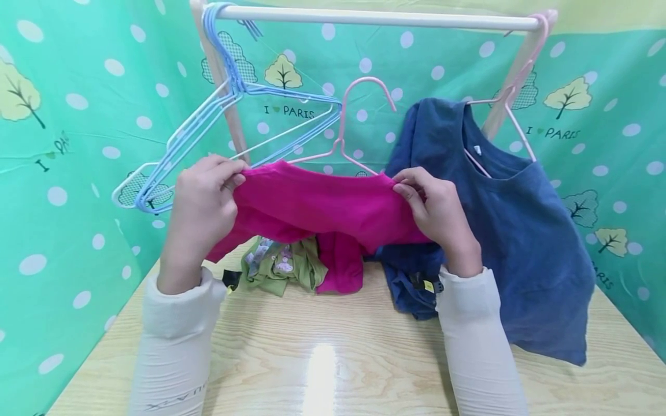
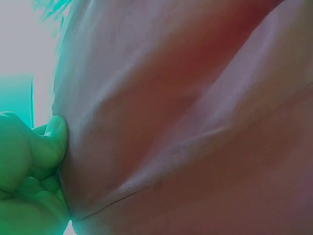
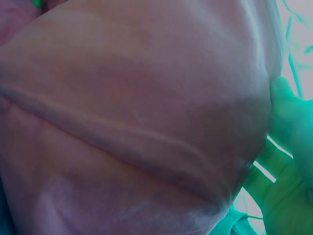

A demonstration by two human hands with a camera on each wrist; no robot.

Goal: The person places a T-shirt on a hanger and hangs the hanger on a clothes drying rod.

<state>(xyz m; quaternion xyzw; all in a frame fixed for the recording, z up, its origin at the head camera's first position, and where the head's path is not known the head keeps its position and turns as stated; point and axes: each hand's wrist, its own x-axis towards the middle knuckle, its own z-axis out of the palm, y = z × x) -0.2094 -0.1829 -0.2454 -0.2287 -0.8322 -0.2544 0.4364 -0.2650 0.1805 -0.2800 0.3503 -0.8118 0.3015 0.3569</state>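
Note:
A magenta shirt point(image 1: 333, 202) is stretched between both hands in the head view, its neckline along the top. My left hand point(image 1: 203, 211) pinches its left shoulder between thumb and fingers. At the other shoulder, my right hand point(image 1: 434, 202) pinches the cloth. A pink hanger point(image 1: 341, 124) rises from the neckline with its hook off the rail; its lower part is hidden by the shirt. In the left wrist view the cloth point(image 2: 161, 122) fills most of the picture, thumb at its edge. The right wrist view likewise shows broad cloth point(image 3: 137, 107) beside the thumb and fingers.
Above runs a white rail point(image 1: 380, 17). Several blue and white hangers point(image 1: 229, 86) hang at its left end. A navy shirt point(image 1: 520, 231) on a pink hanger hangs at right. Green clothing point(image 1: 291, 266) and dark blue clothing point(image 1: 411, 289) lie on the wooden table point(image 1: 270, 358).

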